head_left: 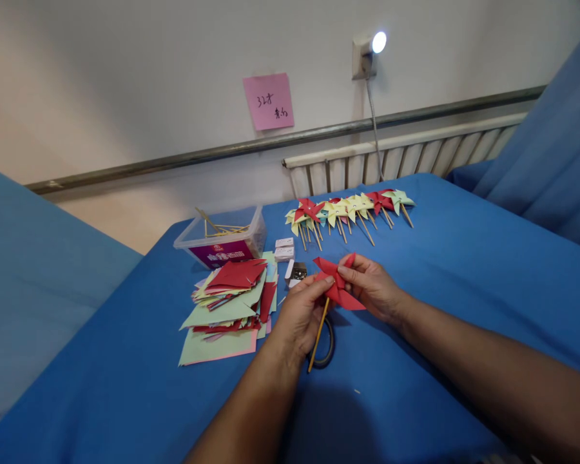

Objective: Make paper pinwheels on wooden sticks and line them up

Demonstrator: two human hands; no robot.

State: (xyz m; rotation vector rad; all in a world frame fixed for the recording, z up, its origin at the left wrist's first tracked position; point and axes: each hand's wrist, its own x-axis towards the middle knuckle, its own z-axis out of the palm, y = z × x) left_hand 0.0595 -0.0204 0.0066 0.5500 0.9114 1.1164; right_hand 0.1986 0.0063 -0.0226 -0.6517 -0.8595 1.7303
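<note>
Between my two hands is a red paper pinwheel point(344, 296) on a thin wooden stick point(319, 335) that slants down toward me. My left hand point(302, 316) is closed on the pinwheel's left side, its thumb near the centre. With thumb and fingers, my right hand point(370, 283) pinches the upper right blade. Below them, partly hidden by the left hand and the stick, lie scissors with a dark loop handle point(329, 351). A small open box point(297, 274) of shiny metal bits stands just behind my left hand.
Left of my hands is a stack of coloured paper pieces point(222, 316). Behind it stands a clear plastic tub point(258, 235) with sticks. Small white boxes point(285, 250) sit beside it. Several pinwheels point(355, 207) lie in a row at the back of the blue-covered table point(464, 290).
</note>
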